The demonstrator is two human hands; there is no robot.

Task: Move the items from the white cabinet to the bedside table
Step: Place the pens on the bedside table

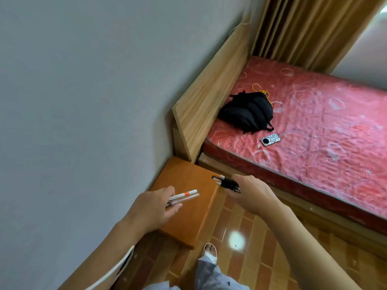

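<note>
Left hand point(154, 208) gripped pens point(184, 196), right hand point(249, 192) gripped dark bundle point(227, 183); both hovered over table point(188, 218). Nothing set down yet.

left hand point(156, 207) holds a couple of pens point(184, 196) over the orange bedside table point(188, 216), right hand point(251, 193) grips a black bundle of pens point(227, 183) just past its edge.

Beside the orange bedside table point(188, 208), the red mattress point(326, 130) carries a black backpack point(247, 110), a patterned phone point(270, 139) and a yellow cord point(259, 88).
</note>
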